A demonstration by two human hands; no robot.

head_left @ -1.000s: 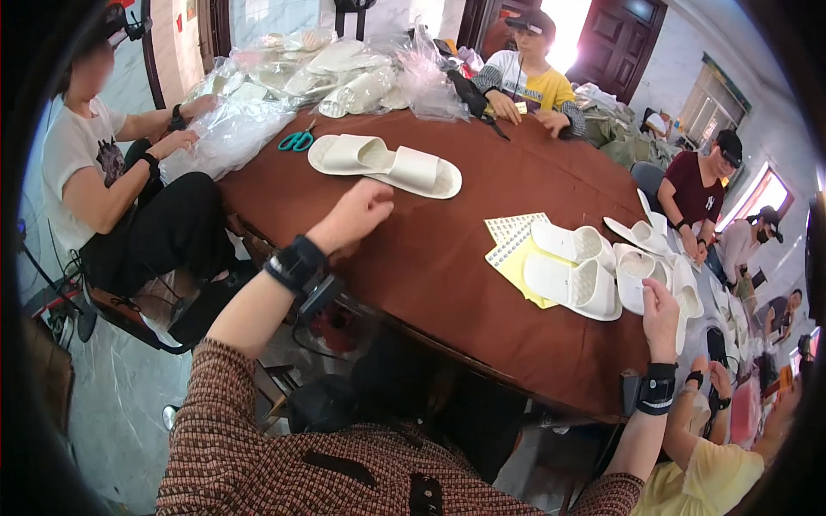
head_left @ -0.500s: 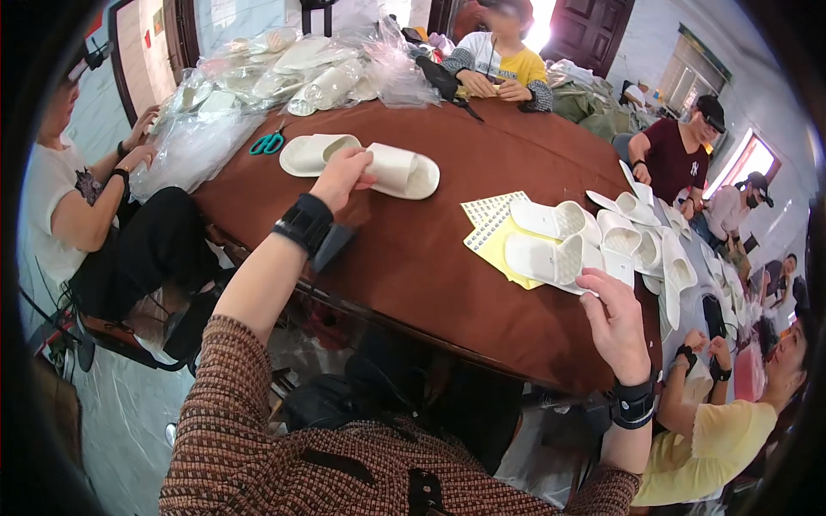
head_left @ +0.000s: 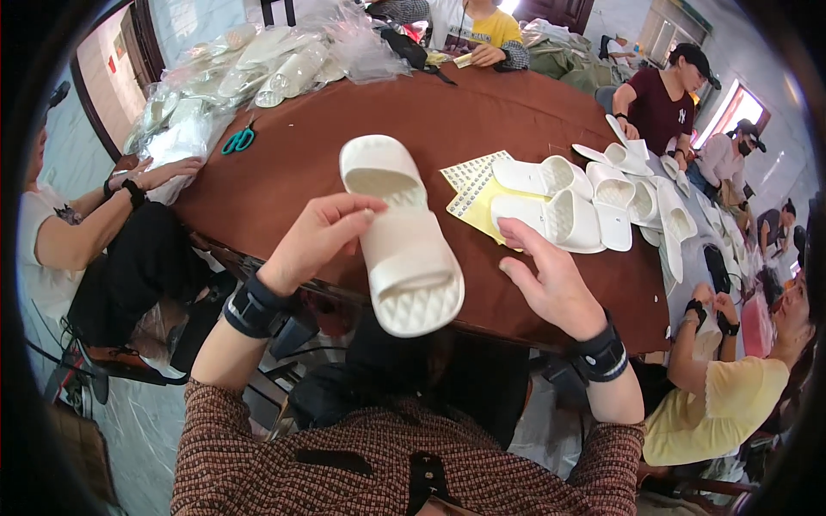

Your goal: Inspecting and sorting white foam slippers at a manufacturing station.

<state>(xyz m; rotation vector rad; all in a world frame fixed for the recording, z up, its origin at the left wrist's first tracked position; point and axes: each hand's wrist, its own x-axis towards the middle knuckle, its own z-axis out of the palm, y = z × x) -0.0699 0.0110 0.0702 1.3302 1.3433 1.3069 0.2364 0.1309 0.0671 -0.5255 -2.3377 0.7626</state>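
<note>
My left hand (head_left: 323, 241) grips a white slide slipper (head_left: 409, 254) at its side, near the strap. The slipper hangs tilted over the table's front edge, its quilted insole toward me. I cannot tell whether a second slipper is tucked into it. My right hand (head_left: 555, 279) is open and holds nothing, its thumb and fingers apart. Its fingertips are by the nearest of several white slippers (head_left: 529, 215) on the right, and whether they touch it is unclear. Under those slippers lie yellow sticker sheets (head_left: 469, 199) with rows of small dark marks. Each of my wrists wears a black band.
The brown-covered round table (head_left: 301, 206) curves before me. Teal scissors (head_left: 238, 140) lie at its left, near a heap of bagged slippers (head_left: 284, 64). More slippers (head_left: 675, 215) lie along its right side. Several people work around it; one in yellow (head_left: 723, 396) sits close on my right.
My left hand has lifted the slipper off the table and brought it nearer, turning it lengthwise toward me. My right hand has shifted left. The view has moved slightly.
</note>
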